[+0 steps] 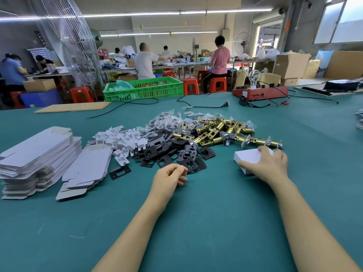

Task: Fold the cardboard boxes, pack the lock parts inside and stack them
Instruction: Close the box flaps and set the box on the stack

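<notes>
The right hand [269, 163] rests curled over a closed white box [248, 157] at four o'clock of the parts heap, its long axis running ten to four o'clock. The left hand [170, 177] lies loosely curled, holding nothing, beside black strike plates [176, 152]. Brass latch bolts [218, 132] lie at twelve. Flat box blanks [37, 158] are stacked at nine on the green table [196, 213], in a busy workshop.

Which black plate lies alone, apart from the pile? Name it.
The black plate lying by itself on the mat, just below the white clips and right of the flat boxes; the others overlap in the pile.
</notes>
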A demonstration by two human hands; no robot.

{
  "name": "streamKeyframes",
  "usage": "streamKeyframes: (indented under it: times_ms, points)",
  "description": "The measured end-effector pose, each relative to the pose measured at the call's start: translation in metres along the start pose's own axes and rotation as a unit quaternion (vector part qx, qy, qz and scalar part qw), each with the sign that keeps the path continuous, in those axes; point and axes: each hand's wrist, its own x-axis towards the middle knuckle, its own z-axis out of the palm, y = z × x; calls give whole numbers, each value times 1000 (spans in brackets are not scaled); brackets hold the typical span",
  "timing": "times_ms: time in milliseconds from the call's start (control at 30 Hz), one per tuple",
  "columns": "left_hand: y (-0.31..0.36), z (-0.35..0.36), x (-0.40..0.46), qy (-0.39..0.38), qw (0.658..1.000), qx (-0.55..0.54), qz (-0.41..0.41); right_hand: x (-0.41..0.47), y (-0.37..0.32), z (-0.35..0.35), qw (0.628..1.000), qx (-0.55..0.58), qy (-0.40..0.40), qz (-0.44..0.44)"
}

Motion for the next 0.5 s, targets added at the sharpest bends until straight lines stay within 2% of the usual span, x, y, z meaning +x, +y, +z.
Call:
streamKeyframes:
  times_ms: [167,233,367,433,500]
  points:
    - [0,1,0,-1,1000,15,-3,2,-4,3,998,-59,-18,23]
    - [1,1,0,-2,1000,26,-2,-2,-11,7,998,-62,17,18]
    - [1,2,0,-5,999,45,2,-18,-39,22,988,6,122,-95]
    - [1,2,-1,-5,999,50,4,-30,-55,33,974,62,130,-173]
    - [2,2,-2,-4,999,54,7,-40,-65,43,961,84,101,-245]
